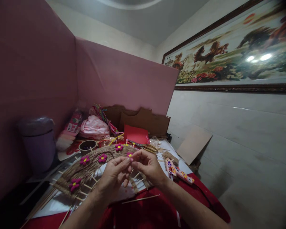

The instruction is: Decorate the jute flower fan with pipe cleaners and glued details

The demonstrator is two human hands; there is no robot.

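Observation:
My left hand (116,173) and my right hand (147,166) meet at the fingertips over the table. Both are closed in a pinch around a small pink piece (131,160), mostly hidden by the fingers. Below and to the left lies a curved twine weaving (69,176) on thin wooden sticks. Several magenta flowers with yellow centres, such as one flower (75,184) at its lower left, sit on the twine. Another flower (129,154) shows just behind my fingertips. My wrists partly cover the weaving's near side.
Scissors (150,147) and red paper (135,134) lie behind my hands. At right is a flower-patterned tool (181,173), perhaps a glue gun. A tape roll (87,145) and a purple bin (39,146) stand left. A loose stick (140,199) lies on the red cloth (133,214).

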